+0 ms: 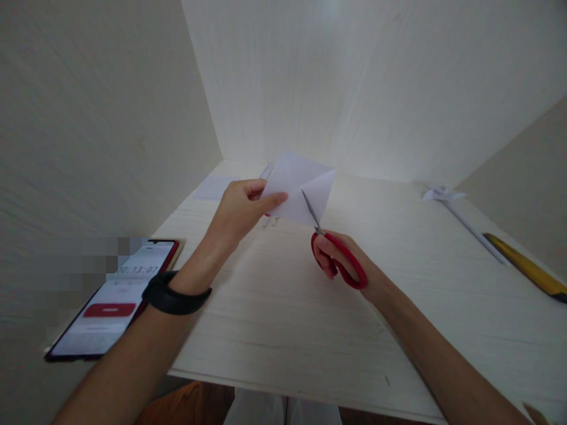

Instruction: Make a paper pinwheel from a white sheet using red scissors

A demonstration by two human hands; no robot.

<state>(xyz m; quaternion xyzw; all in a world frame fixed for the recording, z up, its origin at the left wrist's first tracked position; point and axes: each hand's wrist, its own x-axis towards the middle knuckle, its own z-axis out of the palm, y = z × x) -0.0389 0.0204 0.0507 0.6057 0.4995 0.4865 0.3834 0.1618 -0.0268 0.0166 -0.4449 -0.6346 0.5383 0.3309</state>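
Pale tabletop (287,330), phone (110,327), pinwheel (443,194), paper (297,174) partly hiding sticks (266,172)

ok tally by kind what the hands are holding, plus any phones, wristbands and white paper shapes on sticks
Red-handled scissors, in the right hand: 1
White sheet of paper, in the left hand: 1
Phone: 1
Black wristband: 1
White paper shape on a stick: 1
Total: 5
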